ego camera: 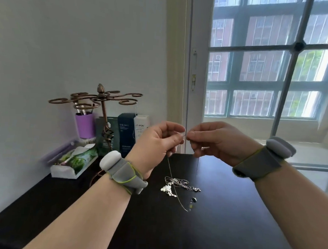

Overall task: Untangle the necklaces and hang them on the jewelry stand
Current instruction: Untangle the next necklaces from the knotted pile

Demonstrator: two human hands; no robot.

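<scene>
The thin chain [175, 192] looks light, limp and snag-prone; its ends are pinched between left hand [158, 143] and right hand [215, 143], loop trailing to the tangle [179, 186] on the tabletop [230, 212]. Jewelry stand [102, 102] waits far left.

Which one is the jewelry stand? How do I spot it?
Look at the dark table, far-left end by the wall. The jewelry stand is the thin bronze pole beside the purple cup. Only it has curly arms spreading from its top.
</scene>
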